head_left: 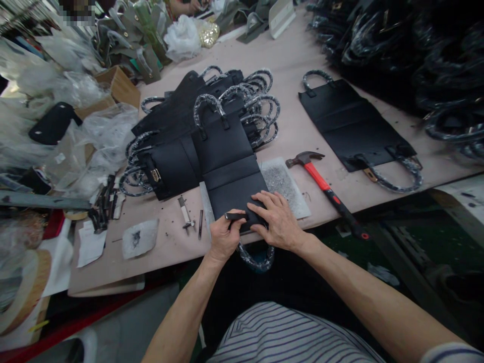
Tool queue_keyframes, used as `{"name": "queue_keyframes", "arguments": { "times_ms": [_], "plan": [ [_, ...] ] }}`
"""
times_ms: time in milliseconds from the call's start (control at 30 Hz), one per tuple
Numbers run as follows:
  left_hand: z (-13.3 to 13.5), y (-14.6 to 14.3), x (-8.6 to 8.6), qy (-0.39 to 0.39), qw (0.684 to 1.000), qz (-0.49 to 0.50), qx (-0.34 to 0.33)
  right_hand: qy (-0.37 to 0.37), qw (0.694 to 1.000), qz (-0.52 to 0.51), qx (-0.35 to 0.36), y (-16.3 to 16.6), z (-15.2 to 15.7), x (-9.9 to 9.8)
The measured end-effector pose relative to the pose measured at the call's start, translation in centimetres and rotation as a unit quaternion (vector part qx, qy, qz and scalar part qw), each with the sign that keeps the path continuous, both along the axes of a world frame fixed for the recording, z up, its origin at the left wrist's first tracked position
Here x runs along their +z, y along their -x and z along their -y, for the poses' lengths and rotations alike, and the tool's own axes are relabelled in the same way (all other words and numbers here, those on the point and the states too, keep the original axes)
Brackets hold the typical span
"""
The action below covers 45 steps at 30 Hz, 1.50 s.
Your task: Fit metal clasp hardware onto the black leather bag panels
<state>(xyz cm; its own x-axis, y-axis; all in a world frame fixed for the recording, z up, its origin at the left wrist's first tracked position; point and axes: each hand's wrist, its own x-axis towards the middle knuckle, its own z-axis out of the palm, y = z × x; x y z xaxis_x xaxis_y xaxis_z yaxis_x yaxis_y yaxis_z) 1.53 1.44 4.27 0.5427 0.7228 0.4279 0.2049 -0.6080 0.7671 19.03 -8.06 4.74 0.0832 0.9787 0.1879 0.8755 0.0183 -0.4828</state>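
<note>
Pink worktable [170,247], near edge: my left hand [223,238] pinches a black strap [235,216] lying on the bag panel [229,166]; my right hand [279,223] presses flat just beside. Cardboard box [119,85] at left edge, contents unclear.

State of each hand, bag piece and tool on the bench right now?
Left hand: fingers pinched on small black strap tab.
Right hand: open, pressed flat on black leather bag panel.
Black leather bag panel: unfolded flat, wrapped handle hanging off table.
Red-handled claw hammer: lying on table, untouched.
Stack of black bag panels: piled, fanned out.
Lone black bag panel at right: lying flat.
</note>
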Motion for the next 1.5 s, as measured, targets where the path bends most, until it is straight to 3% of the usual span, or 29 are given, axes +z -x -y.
{"name": "queue_keyframes", "arguments": {
  "times_ms": [267,400,467,567,667,767,800,867,1000,1100,1133,1200,1267,1333,1400,1500],
  "plan": [
    [0.2,-0.9,0.1,-0.02,0.999,-0.029,-0.023,-0.012,1.0,-0.013,0.001,0.0,0.0,-0.3],
    [0.2,-1.0,0.2,-0.017,0.999,-0.037,-0.022,-0.061,0.994,-0.084,0.027,-0.9,0.1,-0.1],
    [0.2,-0.9,0.2,-0.009,0.999,-0.037,-0.022,-0.111,0.986,-0.122,-0.01,-2.3,0.5,0.3],
    [0.2,-0.8,0.2,0.008,0.999,-0.035,-0.021,-0.14,0.975,-0.077,-0.154,-5.7,2.1,0.6],
    [0.2,-0.9,0.3,0.013,0.998,-0.042,-0.035,-0.04,0.959,0.045,-0.277,-9.7,4.8,0.2],
    [0.2,-1.0,0.2,0.003,0.998,-0.039,-0.049,0.111,0.936,0.083,-0.323,-12.8,6.8,-0.6],
    [0.2,-1.0,0.1,-0.001,0.998,-0.035,-0.049,0.147,0.93,0.053,-0.332,-13.4,7.1,-0.7],
    [0.3,-1.0,0.0,-0.009,0.999,-0.026,-0.043,0.194,0.911,-0.104,-0.349,-13.9,6.9,-0.3],
    [0.4,-1.1,-0.2,-0.016,0.999,-0.026,-0.033,0.239,0.826,-0.418,-0.293,-12.5,5.4,2.6],
    [0.5,-1.1,-0.3,-0.018,0.999,-0.021,-0.029,0.215,0.782,-0.515,-0.28,-10.0,5.0,5.6],
    [0.5,-1.1,-0.3,-0.018,0.999,-0.019,-0.027,0.19,0.781,-0.524,-0.281,-9.2,5.2,6.7],
    [0.5,-1.1,-0.4,-0.016,0.999,-0.02,-0.024,0.123,0.835,-0.462,-0.273,-7.7,5.9,8.8],
    [0.4,-1.1,-0.5,-0.016,0.999,-0.023,-0.025,0.052,0.917,-0.32,-0.231,-6.6,6.7,10.8],
    [0.4,-1.1,-0.7,-0.022,0.999,-0.021,-0.026,0.01,0.975,-0.16,-0.156,-5.8,7.2,12.3],
    [0.3,-1.1,-0.8,-0.027,0.999,-0.019,-0.026,0.019,0.997,-0.025,-0.074,-5.2,7.3,13.4],
    [0.3,-1.1,-1.1,-0.025,0.999,-0.025,-0.024,0.036,0.996,0.074,-0.015,-4.4,7.0,14.8]
  ]
}}
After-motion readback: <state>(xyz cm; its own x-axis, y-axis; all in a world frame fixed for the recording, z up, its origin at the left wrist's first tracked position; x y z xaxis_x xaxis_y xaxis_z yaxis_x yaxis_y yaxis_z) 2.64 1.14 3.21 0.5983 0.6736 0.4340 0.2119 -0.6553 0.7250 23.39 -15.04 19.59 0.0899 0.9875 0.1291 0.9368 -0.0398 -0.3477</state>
